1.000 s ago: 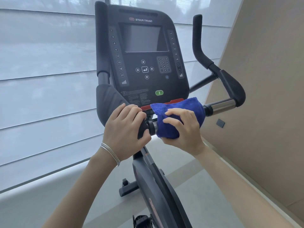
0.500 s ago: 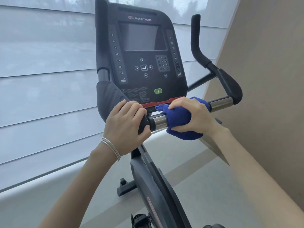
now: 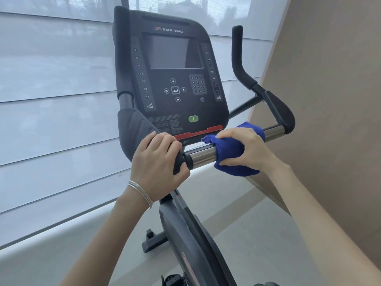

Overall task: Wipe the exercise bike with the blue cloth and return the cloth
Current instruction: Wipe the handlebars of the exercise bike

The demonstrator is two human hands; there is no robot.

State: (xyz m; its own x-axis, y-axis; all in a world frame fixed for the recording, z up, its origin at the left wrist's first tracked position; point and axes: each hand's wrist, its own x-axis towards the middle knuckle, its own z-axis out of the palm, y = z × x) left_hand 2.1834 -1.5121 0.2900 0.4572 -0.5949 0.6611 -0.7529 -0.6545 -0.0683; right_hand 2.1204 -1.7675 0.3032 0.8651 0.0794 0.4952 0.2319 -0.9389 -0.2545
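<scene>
Head view of a Star Trac exercise bike (image 3: 191,240) facing a window blind (image 3: 51,104). The left hand (image 3: 156,162) grips the black handlebar grip (image 3: 179,162) below the console (image 3: 173,83) — fingers curled over the top, thumb beneath. The right hand (image 3: 247,149) holds the blue cloth (image 3: 228,151) wrapped round the chrome crossbar (image 3: 203,155), fingers curled over it and thumb pressed along its near side. The cloth lies between two bare stretches of chrome, near the left hand but apart from it. Thin silver bangles (image 3: 142,193) circle the left wrist. A beige wall (image 3: 329,100) stands at right.
</scene>
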